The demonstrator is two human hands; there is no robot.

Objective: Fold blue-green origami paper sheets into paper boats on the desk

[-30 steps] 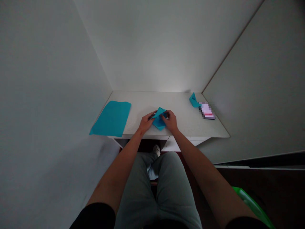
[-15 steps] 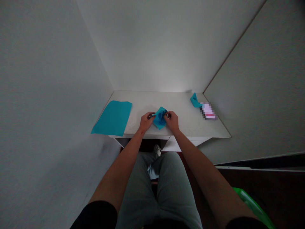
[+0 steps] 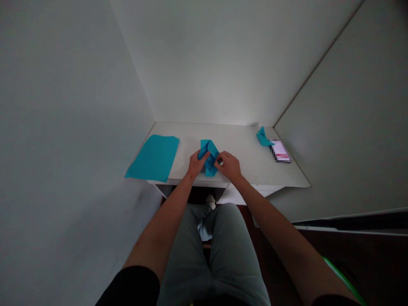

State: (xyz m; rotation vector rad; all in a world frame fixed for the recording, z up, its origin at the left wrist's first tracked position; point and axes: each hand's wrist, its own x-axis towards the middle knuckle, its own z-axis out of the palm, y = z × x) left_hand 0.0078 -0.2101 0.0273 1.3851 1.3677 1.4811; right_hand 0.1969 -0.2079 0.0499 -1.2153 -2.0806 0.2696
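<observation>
A piece of folded blue paper with several flaps is held just above the white table, between my two hands. My left hand is closed on its left side, the thumb laid across the folds. At its right edge my right hand pinches the paper between thumb and fingertips. The exact grip of the right fingertips is small and hard to make out. To the left lies a flat blue sheet, its near corners reaching the table's front edge.
A smaller folded blue paper piece sits at the back right of the white table, touching a phone with a blurred-out screen. Walls enclose the table at the back and both sides. Something green is low on the right.
The folded paper has been turned, so its flaps now point differently. My left thumb has moved over onto the folds, and my right hand has shifted slightly lower. The view has shifted slightly.
</observation>
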